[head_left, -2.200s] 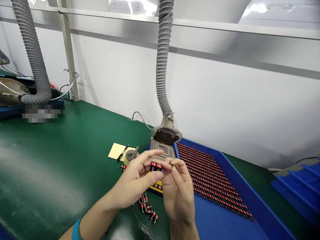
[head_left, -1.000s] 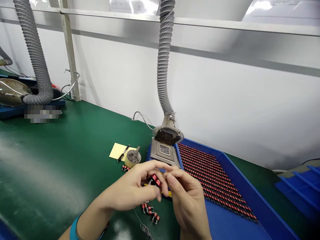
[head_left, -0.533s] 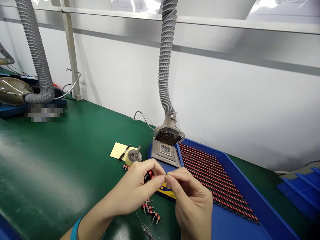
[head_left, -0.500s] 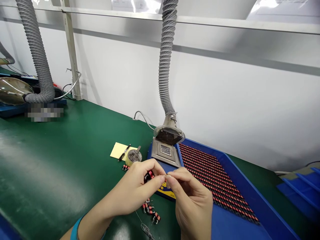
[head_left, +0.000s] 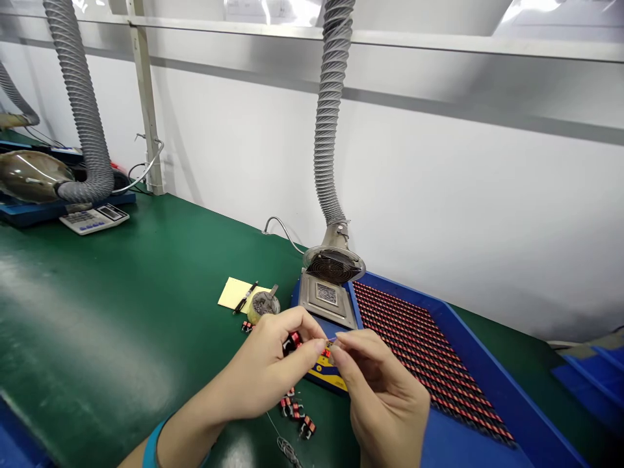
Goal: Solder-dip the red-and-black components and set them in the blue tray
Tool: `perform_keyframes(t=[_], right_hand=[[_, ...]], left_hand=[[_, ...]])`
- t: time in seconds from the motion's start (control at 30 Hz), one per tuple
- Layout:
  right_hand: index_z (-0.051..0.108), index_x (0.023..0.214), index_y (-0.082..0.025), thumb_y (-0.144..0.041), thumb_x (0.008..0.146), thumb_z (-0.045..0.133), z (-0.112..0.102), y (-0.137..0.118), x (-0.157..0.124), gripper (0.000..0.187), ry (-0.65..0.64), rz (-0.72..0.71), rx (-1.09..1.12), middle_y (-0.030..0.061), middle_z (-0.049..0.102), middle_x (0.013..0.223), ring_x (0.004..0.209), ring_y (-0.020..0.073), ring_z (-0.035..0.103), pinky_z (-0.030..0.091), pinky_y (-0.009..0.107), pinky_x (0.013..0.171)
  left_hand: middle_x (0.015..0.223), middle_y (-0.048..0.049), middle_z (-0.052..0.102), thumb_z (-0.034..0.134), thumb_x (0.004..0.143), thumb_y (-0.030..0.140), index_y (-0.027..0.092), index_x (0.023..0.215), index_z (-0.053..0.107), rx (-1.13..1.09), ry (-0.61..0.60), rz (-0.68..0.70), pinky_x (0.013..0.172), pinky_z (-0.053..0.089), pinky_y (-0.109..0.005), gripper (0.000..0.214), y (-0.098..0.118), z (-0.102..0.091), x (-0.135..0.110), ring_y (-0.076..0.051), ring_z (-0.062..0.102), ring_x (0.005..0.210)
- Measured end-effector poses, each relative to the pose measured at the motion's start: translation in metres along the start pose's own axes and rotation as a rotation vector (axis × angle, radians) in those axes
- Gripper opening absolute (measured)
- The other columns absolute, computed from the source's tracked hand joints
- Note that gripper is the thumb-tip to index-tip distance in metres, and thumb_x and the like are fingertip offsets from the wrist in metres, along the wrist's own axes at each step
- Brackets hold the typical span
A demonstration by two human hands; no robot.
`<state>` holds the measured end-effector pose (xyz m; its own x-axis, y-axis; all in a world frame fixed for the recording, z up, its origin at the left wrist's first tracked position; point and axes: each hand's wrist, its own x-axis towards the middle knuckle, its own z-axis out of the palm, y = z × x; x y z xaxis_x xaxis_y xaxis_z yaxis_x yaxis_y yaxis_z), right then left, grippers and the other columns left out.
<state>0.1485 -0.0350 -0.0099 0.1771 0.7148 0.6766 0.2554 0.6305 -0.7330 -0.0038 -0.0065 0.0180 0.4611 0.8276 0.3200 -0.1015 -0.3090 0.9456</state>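
While left hand [head_left: 273,369] grips a part [head_left: 295,338] and right hand [head_left: 387,396] a strand [head_left: 332,339], blue tray [head_left: 463,443] holds red parts [head_left: 424,354].

The green bench [head_left: 160,279] bears a calculator [head_left: 95,219] far left of the left hand [head_left: 277,364], a yellow pad [head_left: 232,292] and pot [head_left: 264,305] beyond it, red-and-black parts [head_left: 307,427] and wire [head_left: 287,450] nearer, a machine [head_left: 307,302] beyond the right hand [head_left: 387,396], and a blue tray [head_left: 492,357] to its right.
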Motion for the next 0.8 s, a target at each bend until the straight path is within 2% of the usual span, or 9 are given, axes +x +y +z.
perform_keyframes(t=[0.2,0.3,0.4,0.47,0.53,0.6,0.7,0.8], right_hand=[[0.072,0.077,-0.023,-0.019,0.079,0.071,0.002,0.002,0.004,0.005,-0.027,0.181,0.148,-0.0004,0.064,0.066,0.059,0.012,0.059,0.05,0.019,0.053],[0.07,0.072,-0.022,-0.022,0.081,0.07,0.0,0.003,0.003,0.009,-0.059,0.208,0.155,-0.0006,0.062,0.064,0.058,0.0117,0.056,0.047,0.019,0.053],[0.067,0.07,-0.021,-0.022,0.083,0.067,-0.005,0.002,0.003,0.013,-0.18,0.196,0.083,0.0002,0.061,0.064,0.06,0.0139,0.057,0.047,0.024,0.056],[0.066,0.07,-0.021,-0.019,0.083,0.066,-0.009,-0.001,0.002,0.013,-0.302,0.155,0.039,0.001,0.063,0.066,0.063,0.0159,0.059,0.048,0.027,0.06],[0.066,0.074,-0.022,-0.017,0.084,0.064,-0.012,-0.003,0.002,0.01,-0.346,0.081,0.033,0.002,0.065,0.069,0.067,0.0177,0.061,0.049,0.029,0.063],[0.068,0.087,-0.024,-0.014,0.085,0.061,-0.014,-0.004,0.001,0.012,-0.283,-0.003,0.018,0.0026,0.066,0.077,0.074,0.0184,0.063,0.051,0.029,0.067],[0.066,0.105,-0.028,-0.006,0.087,0.057,-0.012,-0.003,0.001,0.03,-0.175,-0.149,-0.131,0.0018,0.068,0.086,0.081,0.0163,0.063,0.05,0.026,0.071],[0.065,0.094,-0.024,-0.005,0.086,0.057,-0.007,-0.005,0.003,0.022,-0.162,-0.233,-0.299,0.0011,0.067,0.079,0.072,0.0144,0.062,0.048,0.024,0.066]], left_hand=[[0.074,0.0034,0.057,0.052,0.091,0.021,0.018,0.079,0.057,-0.012,-0.023,-0.003,0.065,0.037,-0.021,0.013,0.0,0.0,-0.001,-0.01,0.049,0.07],[0.074,0.0036,0.057,0.052,0.091,0.022,0.018,0.079,0.057,-0.018,-0.021,-0.004,0.065,0.037,-0.021,0.014,-0.001,0.0,-0.001,-0.01,0.048,0.069],[0.071,0.0046,0.055,0.052,0.091,0.021,0.018,0.079,0.057,-0.016,-0.01,0.012,0.063,0.036,-0.021,0.013,-0.003,0.0,0.0,-0.009,0.046,0.067],[0.07,0.0051,0.053,0.052,0.091,0.02,0.018,0.079,0.056,-0.012,-0.008,0.013,0.061,0.035,-0.021,0.013,-0.004,0.0,0.001,-0.009,0.045,0.065],[0.069,0.005,0.053,0.051,0.091,0.02,0.018,0.079,0.056,0.006,-0.016,0.01,0.061,0.035,-0.021,0.013,-0.004,0.0,0.001,-0.009,0.044,0.065],[0.07,0.0045,0.053,0.05,0.092,0.022,0.018,0.08,0.056,0.035,-0.028,0.006,0.059,0.035,-0.02,0.014,-0.003,0.0,0.001,-0.009,0.045,0.065],[0.071,0.0043,0.053,0.048,0.093,0.023,0.018,0.083,0.056,0.097,-0.05,0.008,0.058,0.035,-0.02,0.014,-0.001,0.0,0.001,-0.009,0.046,0.064],[0.07,0.004,0.054,0.045,0.094,0.023,0.019,0.083,0.055,0.263,-0.074,0.056,0.057,0.035,-0.02,0.015,-0.003,0.0,0.0,-0.009,0.047,0.061]])
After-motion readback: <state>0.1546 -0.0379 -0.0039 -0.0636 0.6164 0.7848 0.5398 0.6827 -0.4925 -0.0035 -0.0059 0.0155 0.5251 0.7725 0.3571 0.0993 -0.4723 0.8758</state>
